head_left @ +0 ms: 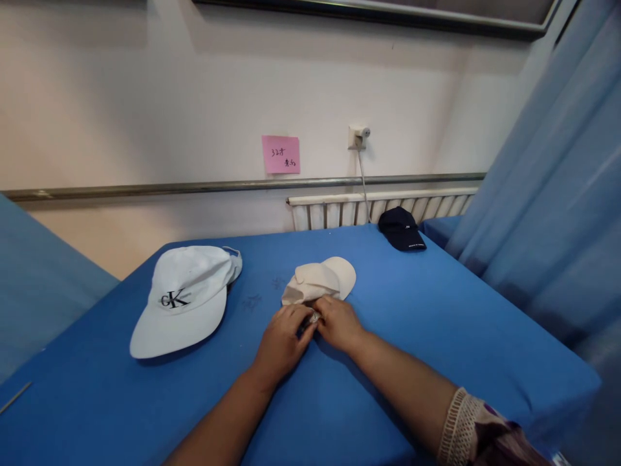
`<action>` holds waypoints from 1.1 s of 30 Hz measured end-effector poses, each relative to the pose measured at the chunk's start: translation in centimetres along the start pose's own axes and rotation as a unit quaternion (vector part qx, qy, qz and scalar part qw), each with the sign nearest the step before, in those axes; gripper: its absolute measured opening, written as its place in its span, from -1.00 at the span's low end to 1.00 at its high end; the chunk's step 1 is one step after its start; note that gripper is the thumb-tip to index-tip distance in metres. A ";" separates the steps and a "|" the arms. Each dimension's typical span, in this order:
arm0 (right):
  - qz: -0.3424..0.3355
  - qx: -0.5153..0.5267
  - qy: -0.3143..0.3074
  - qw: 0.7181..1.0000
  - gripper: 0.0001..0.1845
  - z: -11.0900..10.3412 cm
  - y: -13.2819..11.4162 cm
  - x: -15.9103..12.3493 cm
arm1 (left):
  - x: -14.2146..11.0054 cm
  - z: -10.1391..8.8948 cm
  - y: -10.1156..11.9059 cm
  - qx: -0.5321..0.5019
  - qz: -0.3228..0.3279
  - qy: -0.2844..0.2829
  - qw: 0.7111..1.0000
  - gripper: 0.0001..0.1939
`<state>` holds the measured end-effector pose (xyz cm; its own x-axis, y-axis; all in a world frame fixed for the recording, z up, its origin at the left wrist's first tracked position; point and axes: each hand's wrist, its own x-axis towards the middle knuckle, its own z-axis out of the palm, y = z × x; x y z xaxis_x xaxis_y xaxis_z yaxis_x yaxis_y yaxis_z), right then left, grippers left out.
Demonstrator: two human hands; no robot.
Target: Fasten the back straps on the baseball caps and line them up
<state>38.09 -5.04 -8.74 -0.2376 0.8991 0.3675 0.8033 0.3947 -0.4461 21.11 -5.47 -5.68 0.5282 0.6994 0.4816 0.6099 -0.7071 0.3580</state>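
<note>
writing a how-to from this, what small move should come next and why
Probably ease the left hand back slightly: its fingers and the right hand crowd around a small shiny piece at the beige cap's near edge, partly hiding that spot.

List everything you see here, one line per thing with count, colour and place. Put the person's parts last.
lettered cap: 1, whitish, left
beige cap: 1, centre, at the hands
dark cap: 1, navy, far right corner
table cover: 1, blue, under the caps
thin stick: 1, pale, left edge
note: 1, pink, wall
socket: 1, white, wall, with plug and cord
rail: 1, metallic, along wall
radiator: 1, whitish, below rail
frame: 1, dark, top
hanging cloth: 2, blue, left and right
left hand: 1, brown, beige cap's near edge
right hand: 1, brown, same edge
sleeve: 1, patterned, right forearm
</note>
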 end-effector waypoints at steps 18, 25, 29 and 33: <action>-0.056 -0.102 0.003 0.993 -0.85 0.4 -1.0 -0.3 | -0.2 1.1 0.4 0.051 -0.102 -0.026 0.993 -0.85; 0.069 0.065 0.027 0.995 -0.90 0.7 -0.7 0.0 | -0.5 0.7 0.6 -0.073 -0.108 0.020 0.991 -0.85; 0.112 0.120 0.030 0.986 -0.93 0.6 -0.3 0.3 | -0.3 0.6 0.4 -0.126 -0.099 0.040 0.986 -0.88; 0.106 0.128 0.046 0.985 -0.87 0.4 -0.1 0.3 | 0.1 0.6 -0.1 -0.139 -0.080 0.011 0.987 -0.89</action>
<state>37.73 -4.74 -8.94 -0.0203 0.9500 0.3114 0.6634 0.2458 -0.7068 21.51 -5.26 -6.14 0.4226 0.8045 0.4175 0.4975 -0.5909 0.6351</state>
